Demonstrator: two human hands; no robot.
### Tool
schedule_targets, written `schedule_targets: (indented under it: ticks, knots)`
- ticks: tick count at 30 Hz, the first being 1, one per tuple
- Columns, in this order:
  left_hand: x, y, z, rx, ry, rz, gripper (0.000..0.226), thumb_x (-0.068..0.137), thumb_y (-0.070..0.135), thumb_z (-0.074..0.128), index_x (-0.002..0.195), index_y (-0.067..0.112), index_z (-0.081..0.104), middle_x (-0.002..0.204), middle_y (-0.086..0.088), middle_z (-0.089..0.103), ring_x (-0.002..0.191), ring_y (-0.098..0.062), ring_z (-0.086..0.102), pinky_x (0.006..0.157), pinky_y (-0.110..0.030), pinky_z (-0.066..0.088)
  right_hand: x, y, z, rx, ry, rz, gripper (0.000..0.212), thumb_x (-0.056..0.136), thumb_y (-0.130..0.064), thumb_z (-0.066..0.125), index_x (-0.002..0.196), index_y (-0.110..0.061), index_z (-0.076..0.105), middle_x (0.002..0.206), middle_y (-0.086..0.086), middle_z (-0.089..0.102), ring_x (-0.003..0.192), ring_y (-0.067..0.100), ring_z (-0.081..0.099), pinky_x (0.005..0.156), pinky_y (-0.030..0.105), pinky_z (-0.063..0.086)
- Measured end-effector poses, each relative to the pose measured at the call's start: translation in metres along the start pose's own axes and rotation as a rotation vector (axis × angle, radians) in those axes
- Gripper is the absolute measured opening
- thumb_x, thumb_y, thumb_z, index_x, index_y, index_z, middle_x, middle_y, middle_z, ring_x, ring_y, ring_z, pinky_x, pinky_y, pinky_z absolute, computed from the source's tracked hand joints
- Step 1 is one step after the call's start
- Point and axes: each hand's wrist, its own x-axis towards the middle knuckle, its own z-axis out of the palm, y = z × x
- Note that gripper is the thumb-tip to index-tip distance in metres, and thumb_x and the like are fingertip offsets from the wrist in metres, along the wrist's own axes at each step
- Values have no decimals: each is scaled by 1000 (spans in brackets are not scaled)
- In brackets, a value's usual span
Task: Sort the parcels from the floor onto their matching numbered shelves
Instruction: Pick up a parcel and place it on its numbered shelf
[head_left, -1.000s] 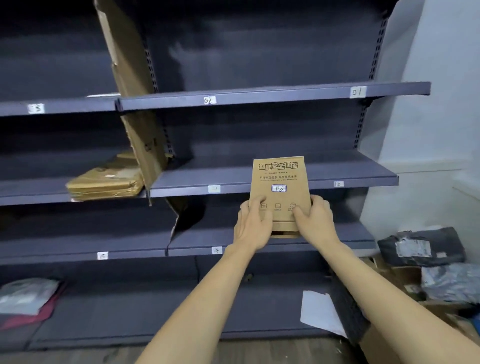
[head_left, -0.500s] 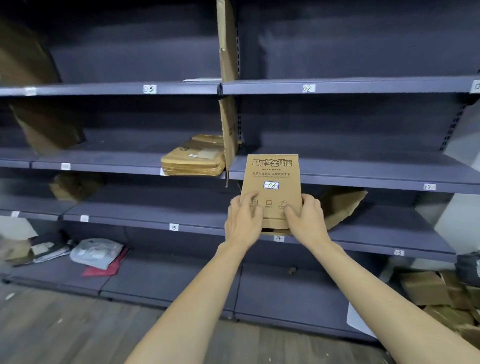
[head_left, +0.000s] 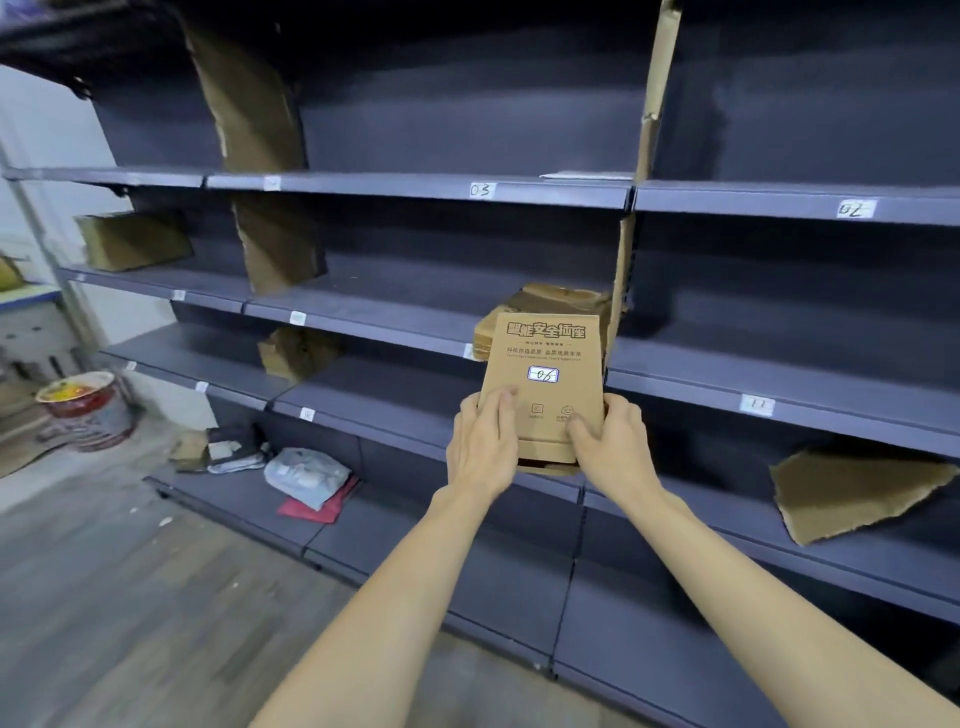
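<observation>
The view has swung left since the earlier frame: the shelf tag 03 (head_left: 481, 189) now sits near centre and tag 02 (head_left: 855, 209) far right. The left hand (head_left: 480, 447) and right hand (head_left: 613, 447) each grip a lower corner of the brown box (head_left: 545, 384), held upright in front of the shelves, its label reading 06. Behind it lies a stack of flat cartons (head_left: 550, 306). Risk: the nearer tags are blurred, so the box may be placed on the wrong shelf.
</observation>
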Motion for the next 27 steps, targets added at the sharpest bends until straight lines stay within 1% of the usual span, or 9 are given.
schedule_targets:
  ticks: [4,7,11,13,17,23,27]
  knots:
    - [33,-26,-15,10,40,-11,34,104,39,29,135,43,44,140,9,39,125,-14,43,91,-29,34,28,-23,30,-3,-10,-23,56,81,-44,49,125,-10,49,121,8,52,112,26,51,93,47,50]
    - [66,-40,-23,6,58,5,33,104,38,32,134,42,44,139,8,39,125,-15,44,90,-29,35,55,-38,51,7,-13,-62,51,89,-33,55,132,-7,45,128,10,46,118,27,45,100,46,44]
    - [109,-56,-38,-1,78,27,32,102,34,37,132,41,44,138,7,39,122,-15,44,91,-32,40,98,-60,82,14,5,-67,46,91,-27,54,129,-2,43,126,14,44,120,31,41,102,45,39]
    - [131,-67,-49,13,85,23,32,101,34,38,132,40,44,138,6,38,121,-15,44,90,-32,40,115,-72,101,33,-5,-67,47,92,-26,54,130,-3,42,128,13,44,122,31,40,102,42,37]
    - [166,-89,-71,27,111,-15,33,99,30,39,131,39,44,138,7,38,121,-15,44,86,-30,35,133,-93,136,58,-19,-96,48,93,-28,53,134,-6,41,132,12,43,126,28,37,103,37,35]
    - [195,-116,-95,-1,162,-18,31,98,29,40,127,39,45,135,8,39,122,-15,44,88,-32,38,148,-118,173,61,-13,-123,47,93,-27,52,135,-8,40,131,8,41,127,24,35,103,33,33]
    - [213,-131,-114,-20,186,-21,29,98,29,41,126,39,46,135,7,40,121,-16,43,85,-30,35,156,-138,195,38,2,-148,47,94,-27,54,135,-8,40,133,8,41,127,23,36,101,32,32]
